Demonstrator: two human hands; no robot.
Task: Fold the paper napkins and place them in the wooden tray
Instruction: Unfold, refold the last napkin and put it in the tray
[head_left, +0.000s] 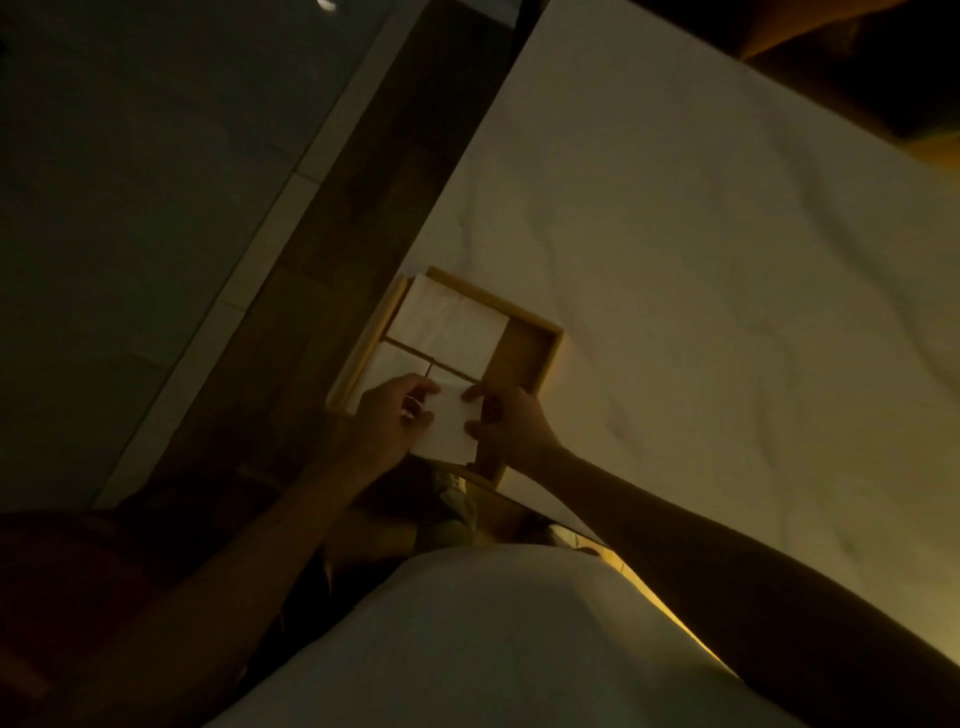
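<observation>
A wooden tray (551, 347) with dividers sits at the near left corner of a white-covered table. Folded white napkins (447, 325) fill its far compartment, and another white napkin lies in the compartment nearer me. I hold a folded white napkin (448, 428) over the tray's near part. My left hand (387, 423) grips its left edge and my right hand (511, 421) pinches its right edge. The tray's right compartment (519, 358) shows bare wood.
The white tablecloth (701, 260) stretches far to the right and back. A dark wooden floor strip (332, 260) and pale wall lie left of the table. My white shirt (493, 649) fills the bottom of the view. The light is dim.
</observation>
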